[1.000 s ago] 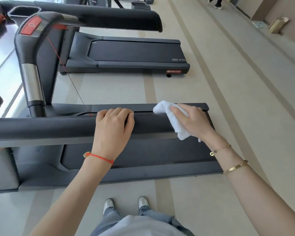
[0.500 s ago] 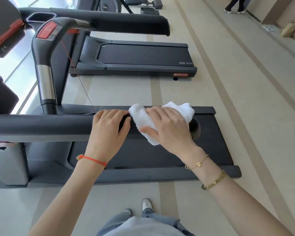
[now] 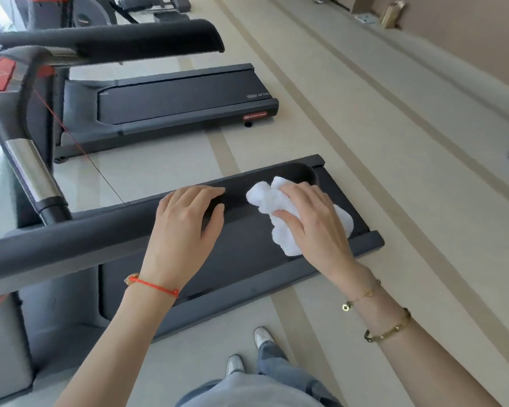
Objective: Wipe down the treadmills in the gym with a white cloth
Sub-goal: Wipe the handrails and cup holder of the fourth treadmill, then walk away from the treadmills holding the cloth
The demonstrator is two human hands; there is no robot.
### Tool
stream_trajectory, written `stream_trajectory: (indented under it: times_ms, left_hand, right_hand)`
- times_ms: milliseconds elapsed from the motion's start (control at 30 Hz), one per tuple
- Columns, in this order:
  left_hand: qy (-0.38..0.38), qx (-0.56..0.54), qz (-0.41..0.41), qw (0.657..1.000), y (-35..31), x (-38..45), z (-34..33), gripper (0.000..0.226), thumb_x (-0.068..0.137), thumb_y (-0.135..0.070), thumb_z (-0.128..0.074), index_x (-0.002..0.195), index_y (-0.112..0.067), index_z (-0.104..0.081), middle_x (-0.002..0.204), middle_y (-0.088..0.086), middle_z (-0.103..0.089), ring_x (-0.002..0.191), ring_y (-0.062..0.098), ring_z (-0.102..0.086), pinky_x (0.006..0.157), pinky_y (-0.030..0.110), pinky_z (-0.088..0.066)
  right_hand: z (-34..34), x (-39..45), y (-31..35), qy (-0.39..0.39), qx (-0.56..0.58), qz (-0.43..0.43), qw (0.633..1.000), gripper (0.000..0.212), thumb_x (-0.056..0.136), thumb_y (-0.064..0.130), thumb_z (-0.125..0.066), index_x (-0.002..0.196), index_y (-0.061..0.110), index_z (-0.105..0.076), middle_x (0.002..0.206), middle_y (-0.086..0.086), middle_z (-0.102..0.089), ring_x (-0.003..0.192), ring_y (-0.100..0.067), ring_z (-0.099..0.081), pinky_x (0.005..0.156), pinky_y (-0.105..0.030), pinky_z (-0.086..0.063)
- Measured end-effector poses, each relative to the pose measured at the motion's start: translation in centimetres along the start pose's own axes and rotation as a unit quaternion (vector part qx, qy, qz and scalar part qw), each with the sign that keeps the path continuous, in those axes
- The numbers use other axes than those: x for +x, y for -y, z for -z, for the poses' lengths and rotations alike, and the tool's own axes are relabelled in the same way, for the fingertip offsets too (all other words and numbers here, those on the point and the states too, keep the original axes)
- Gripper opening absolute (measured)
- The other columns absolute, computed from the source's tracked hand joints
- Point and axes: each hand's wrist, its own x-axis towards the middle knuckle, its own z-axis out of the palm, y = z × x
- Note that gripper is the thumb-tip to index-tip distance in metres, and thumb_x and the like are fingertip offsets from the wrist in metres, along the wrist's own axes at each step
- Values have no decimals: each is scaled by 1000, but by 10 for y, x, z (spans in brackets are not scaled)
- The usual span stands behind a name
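While the right hand (image 3: 309, 221) is pressing the crumpled white cloth (image 3: 272, 201) against the padded black side handrail (image 3: 71, 242) of the near treadmill, close to the rail's rounded free end, the fingers are curling over the bunched fabric and the thumb is pinching it from below. The left hand (image 3: 185, 224) is lying just beside it on the same rail, fingers together and draped over the top, thumb reaching toward the cloth but not touching it.

Several slips seem possible. Because the cloth is wadded rather than flat, only a small patch is probably meeting the rail, so streaks could be getting missed. A loose tail is hanging below the palm and might snag or slip free during a fast stroke. Since the bracing hand is covering part of the rail, that patch could be going unwiped unless it shifts. A second dark grey treadmill (image 3: 182, 98) beyond is waiting too.
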Motion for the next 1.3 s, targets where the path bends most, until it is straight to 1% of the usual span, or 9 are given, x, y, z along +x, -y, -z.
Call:
stream_trajectory:
  times_ms: [167,500,567,633,667,833,967,1133,1300]
  left_hand:
    - [23,-37,-66,997,-22,-4,-20,23,96,-15,-57,117,-13,-66,116,-1,-67,109,22,-61,104,39,-39]
    - [143,-86,-150,974,-78,-9,-83,24,95,-15,-59,118,-13,-66,114,1,-67,107,22,-62,98,43,-44]
    - [159,-91,-161,970,-94,-7,-96,24,95,-15,-59,118,-14,-65,113,0,-67,107,21,-62,99,39,-41]
    - [169,-96,-170,966,-112,-2,-112,24,95,-15,-58,118,-14,-65,113,-1,-67,107,20,-61,99,34,-37]
    - [173,-100,-174,964,-121,0,-120,24,95,-14,-59,118,-14,-65,113,-1,-67,107,20,-61,100,34,-37]
    - [188,-125,-200,954,-177,16,-163,24,94,-11,-59,117,-9,-65,111,3,-69,104,25,-64,94,50,-47]
    - [191,-138,-208,949,-229,29,-199,24,95,-10,-58,117,-8,-66,111,4,-69,102,27,-64,93,51,-47]
    - [192,-149,-214,946,-287,48,-237,23,94,-9,-59,116,-8,-66,110,4,-69,97,27,-64,92,51,-48]
    - [206,-158,-215,942,-330,74,-271,24,95,-11,-58,117,-9,-67,110,4,-69,90,27,-64,87,51,-50]
  right_hand:
    - [23,-62,-13,7,27,-144,989,18,96,29,-52,107,16,-58,96,3,-55,89,-21,-50,79,-39,-45]
    - [61,-146,-42,-30,-27,-284,958,34,93,44,-38,103,18,-57,93,5,-55,87,-16,-49,77,-30,-41]
    - [70,-160,-56,-29,-46,-310,949,23,94,41,-36,95,27,-54,87,12,-50,81,-9,-46,74,-26,-37]
    - [79,-172,-72,0,-75,-340,937,15,94,40,-29,82,39,-39,76,17,-40,73,-4,-41,69,-22,-30]
    - [84,-178,-81,0,-76,-351,933,13,94,42,-29,82,39,-34,75,17,-39,72,-4,-41,69,-21,-29]
    - [121,-208,-129,-50,-64,-374,924,26,96,45,-38,98,23,-51,89,10,-50,84,-13,-47,77,-28,-38]
    - [157,-221,-174,-74,-53,-400,912,20,98,36,-49,101,17,-56,91,5,-56,86,-16,-50,80,-33,-43]
    - [193,-230,-230,-82,-73,-422,900,17,97,30,-53,99,14,-56,87,0,-56,83,-21,-51,77,-39,-43]
    - [213,-230,-282,-92,-71,-430,895,17,97,31,-52,99,15,-56,86,2,-55,83,-21,-51,77,-38,-43]
